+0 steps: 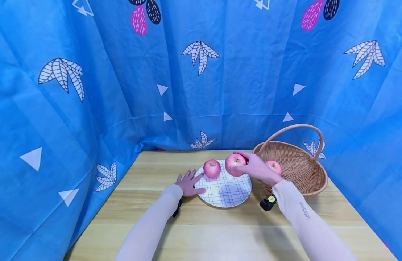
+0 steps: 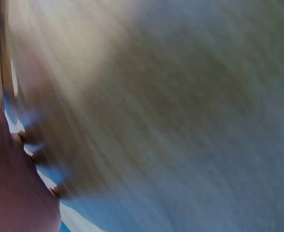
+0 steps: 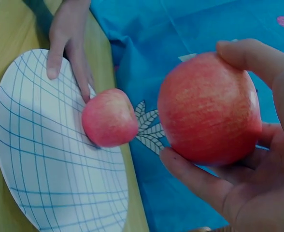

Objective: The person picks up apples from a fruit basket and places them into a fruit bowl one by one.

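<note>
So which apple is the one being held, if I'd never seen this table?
Find the wicker basket on the right of the wooden table, then the checked plate beside it. Above the plate's right edge, the right hand grips an apple, the only one in the air.

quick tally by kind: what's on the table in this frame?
Apples: 3. One on the plate, one held in the right hand above the plate, one in the basket.
Plate: 1, white with a blue grid; the left hand rests at its edge.
Basket: 1, wicker with a handle.
Total: 5 things.
</note>
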The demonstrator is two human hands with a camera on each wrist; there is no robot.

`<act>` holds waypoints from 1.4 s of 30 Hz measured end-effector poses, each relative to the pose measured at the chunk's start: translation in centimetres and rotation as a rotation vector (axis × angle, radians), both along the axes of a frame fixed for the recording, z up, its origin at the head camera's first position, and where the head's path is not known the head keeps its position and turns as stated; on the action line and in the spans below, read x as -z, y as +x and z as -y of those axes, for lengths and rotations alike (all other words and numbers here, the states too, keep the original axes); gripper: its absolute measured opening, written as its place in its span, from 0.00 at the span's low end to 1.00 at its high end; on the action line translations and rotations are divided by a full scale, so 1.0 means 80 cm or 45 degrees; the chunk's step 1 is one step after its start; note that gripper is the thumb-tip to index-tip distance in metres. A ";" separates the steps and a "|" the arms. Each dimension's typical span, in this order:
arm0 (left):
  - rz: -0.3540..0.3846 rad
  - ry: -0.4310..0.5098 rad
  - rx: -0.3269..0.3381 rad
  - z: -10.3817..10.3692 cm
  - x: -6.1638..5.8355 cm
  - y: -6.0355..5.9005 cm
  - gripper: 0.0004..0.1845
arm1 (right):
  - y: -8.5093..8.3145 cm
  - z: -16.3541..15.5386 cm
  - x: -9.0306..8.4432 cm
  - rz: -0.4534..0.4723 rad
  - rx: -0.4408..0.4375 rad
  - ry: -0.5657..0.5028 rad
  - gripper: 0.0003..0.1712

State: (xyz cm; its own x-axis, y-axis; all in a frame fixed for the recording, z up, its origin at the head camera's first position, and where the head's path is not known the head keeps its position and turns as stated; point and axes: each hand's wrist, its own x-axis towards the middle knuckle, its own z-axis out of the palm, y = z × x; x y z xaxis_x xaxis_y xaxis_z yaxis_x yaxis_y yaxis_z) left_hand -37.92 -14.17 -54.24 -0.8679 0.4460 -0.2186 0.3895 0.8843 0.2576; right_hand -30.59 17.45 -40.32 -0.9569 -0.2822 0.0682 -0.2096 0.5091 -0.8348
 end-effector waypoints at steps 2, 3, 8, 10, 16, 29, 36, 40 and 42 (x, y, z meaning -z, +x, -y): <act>-0.005 -0.011 -0.001 0.001 0.006 -0.005 0.53 | -0.003 0.006 0.002 -0.024 0.026 -0.016 0.45; -0.006 -0.015 -0.004 0.002 0.008 -0.007 0.53 | -0.005 0.008 0.003 -0.036 0.042 -0.020 0.45; -0.017 -0.032 -0.008 0.005 0.016 -0.015 0.53 | -0.014 0.021 0.011 -0.112 0.143 0.010 0.43; -0.023 -0.043 -0.003 0.006 0.017 -0.015 0.53 | -0.017 0.025 0.015 -0.143 0.186 0.033 0.42; -0.060 -0.035 -0.005 0.005 0.016 -0.007 0.54 | -0.024 0.036 0.028 -0.118 0.300 0.052 0.46; -0.052 -0.017 -0.018 0.002 0.025 -0.008 0.52 | -0.046 0.050 0.070 -0.084 0.386 -0.040 0.45; -0.050 -0.034 -0.011 0.003 0.029 -0.012 0.53 | -0.052 0.049 0.079 -0.067 0.467 -0.093 0.46; -0.051 -0.027 -0.020 0.002 0.023 -0.011 0.52 | -0.059 0.046 0.085 -0.064 0.504 -0.095 0.46; -0.049 -0.032 -0.024 0.001 0.018 -0.009 0.52 | -0.063 0.044 0.090 -0.050 0.525 -0.092 0.47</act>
State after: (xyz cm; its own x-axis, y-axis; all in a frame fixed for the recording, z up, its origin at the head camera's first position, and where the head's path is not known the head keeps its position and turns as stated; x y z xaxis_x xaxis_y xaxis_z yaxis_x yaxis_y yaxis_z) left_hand -38.63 -14.23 -55.64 -0.8843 0.4239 -0.1958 0.3816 0.8977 0.2201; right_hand -35.60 13.90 -47.51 -0.9851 0.1306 0.1123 -0.0329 0.4976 -0.8668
